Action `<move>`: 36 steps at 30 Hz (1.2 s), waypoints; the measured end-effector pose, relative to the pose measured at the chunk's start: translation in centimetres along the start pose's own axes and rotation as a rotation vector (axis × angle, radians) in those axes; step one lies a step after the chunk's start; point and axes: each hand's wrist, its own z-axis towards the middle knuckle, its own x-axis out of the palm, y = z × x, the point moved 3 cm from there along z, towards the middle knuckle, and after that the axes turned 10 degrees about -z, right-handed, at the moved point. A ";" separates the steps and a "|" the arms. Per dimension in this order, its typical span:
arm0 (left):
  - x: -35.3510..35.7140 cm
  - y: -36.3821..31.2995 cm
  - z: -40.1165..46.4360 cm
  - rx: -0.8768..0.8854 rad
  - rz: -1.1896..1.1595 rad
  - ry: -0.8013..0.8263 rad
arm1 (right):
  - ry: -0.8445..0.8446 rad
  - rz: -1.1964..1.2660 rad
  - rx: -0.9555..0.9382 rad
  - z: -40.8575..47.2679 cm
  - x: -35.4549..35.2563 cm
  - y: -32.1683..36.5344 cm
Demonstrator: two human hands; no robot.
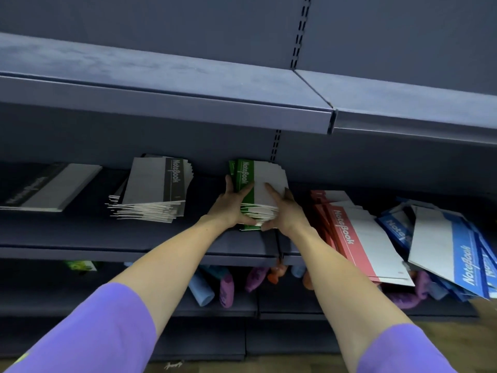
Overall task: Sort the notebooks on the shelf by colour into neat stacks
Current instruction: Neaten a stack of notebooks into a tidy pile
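Green, red, blue notebooks [347,232]

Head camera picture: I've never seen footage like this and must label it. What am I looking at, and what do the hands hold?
The camera sits on a person's head, looking forward and down at their bare arms. No robot here. The left hand and right hand grip the green stack from either side on the shelf. Left of it lie a black stack and a further dark notebook. To the right, red notebooks and blue notebooks lie untidily.

Bare upper shelf [161,84], slotted upright [300,30], blue rolls [200,290], purple soft items [227,290], wooden floor [336,364]
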 end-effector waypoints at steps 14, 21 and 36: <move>0.7 -0.3 -0.8 -0.014 0.068 0.014 | 0.005 0.016 -0.073 -0.8 -0.3 -0.9; -0.9 -0.3 -0.1 0.031 0.123 0.083 | 0.005 0.035 -0.067 -0.5 -0.5 -0.9; -0.8 -0.8 -0.8 -0.199 -0.245 0.063 | 0.137 0.207 0.075 0.1 -1.8 -0.5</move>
